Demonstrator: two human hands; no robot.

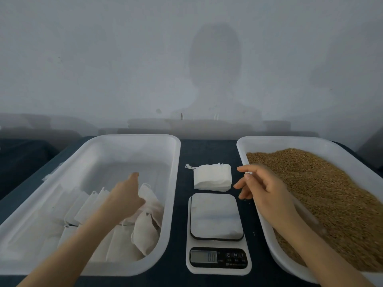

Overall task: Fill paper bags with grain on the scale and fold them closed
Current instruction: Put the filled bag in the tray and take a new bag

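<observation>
Two white trays flank a small white scale (216, 216) whose platform is bare. The left tray (132, 139) holds several filled, closed paper bags (145, 233) in rows. My left hand (124, 197) reaches into it, one finger straight, its edge touching the top bag (152, 198). The right tray (275, 141) is heaped with brown grain (323, 191). My right hand (267, 189) hovers over that tray's inner rim, fingers loosely spread and holding nothing. A stack of empty white bags (213, 177) lies just behind the scale, left of my right fingertips.
Everything sits on a dark blue table (207, 150) against a pale wall. The scale's display (204, 256) and buttons face me at the front. A few loose grains lie on the table between the scale and the grain tray.
</observation>
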